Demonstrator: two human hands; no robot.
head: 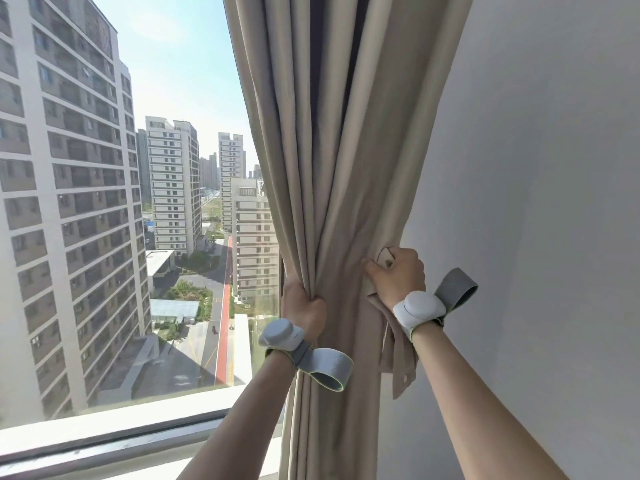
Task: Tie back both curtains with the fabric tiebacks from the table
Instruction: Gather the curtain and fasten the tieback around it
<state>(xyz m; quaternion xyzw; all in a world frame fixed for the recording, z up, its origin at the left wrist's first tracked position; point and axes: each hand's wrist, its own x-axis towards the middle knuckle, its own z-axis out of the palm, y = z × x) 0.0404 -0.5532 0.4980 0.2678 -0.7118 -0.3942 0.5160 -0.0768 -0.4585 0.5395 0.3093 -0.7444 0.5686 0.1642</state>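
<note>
Fingers (313, 303) of the left hand (303, 308) are curled tight around the window-side edge of the beige curtain (343, 168), squeezing its folds into a bunch; the fingertips wrap behind the cloth and cannot be seen. Across the gathered bundle, the right hand (398, 273) is also closed, its fingers pinching a strip of matching beige cloth, the tieback (398, 344), against the wall-side edge of the curtain. A short folded end of the strip pokes up above the knuckles, while the longer part hangs limp below the hand, its long axis running nearly straight down and ending near a small pale button close to the lower tip. The curtain itself hangs upright, its pleats running top to bottom and narrowing to a waist between the two hands, then falling on past the forearms. It sits between the window (138, 202) on the left, which looks out on tall apartment blocks, and the plain white wall (536, 202) on the right, just beside that wall. Each wrist carries a white tracker on a grey strap (327, 370) with a loose loop sticking out. No brand, label or readable writing shows on the cloth, the straps or the trackers.
</note>
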